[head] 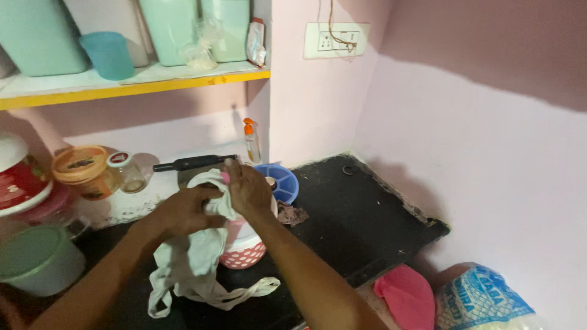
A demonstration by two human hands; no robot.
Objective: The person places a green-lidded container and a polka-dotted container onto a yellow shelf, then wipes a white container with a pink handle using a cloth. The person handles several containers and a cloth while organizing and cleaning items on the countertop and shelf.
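Note:
My left hand (183, 211) and my right hand (247, 186) both grip a pale white cloth (195, 263) with long loose straps that hang down onto the black countertop (348, 220). The cloth is pressed against a pink and white dotted container (244, 250), which stands upright under my hands and is partly hidden by them. My right hand's fingers are wrapped over the top of the bunched cloth. The left hand clutches it from the left side.
A blue divided dish (282, 180) sits just behind my hands, with a black-handled pan (192, 162) and a small orange-capped bottle (251, 139). Jars (85, 171) and a green-lidded tub (36, 260) stand at left. A pink cloth (406, 296) and blue printed sack (483, 302) lie at lower right.

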